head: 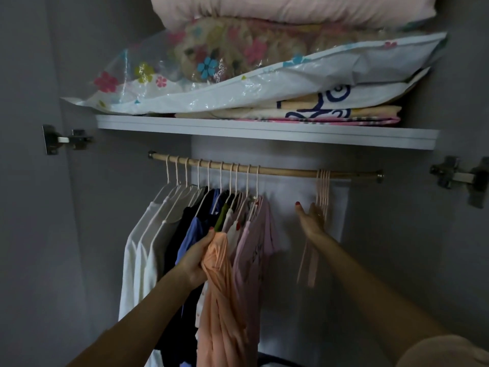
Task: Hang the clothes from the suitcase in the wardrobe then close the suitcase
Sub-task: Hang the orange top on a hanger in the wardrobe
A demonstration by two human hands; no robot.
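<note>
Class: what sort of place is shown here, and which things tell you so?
Most likely the inside of a home wardrobe: a wooden rail hung with clothes on hangers, and a shelf stacked with folded bedding.

2 bare forearms, no sleeves over them. Left hand: red polish on visible nail. Right hand: red polish on thumbnail, ring on 1 finger. Beige garment patch at lower right corner.
</note>
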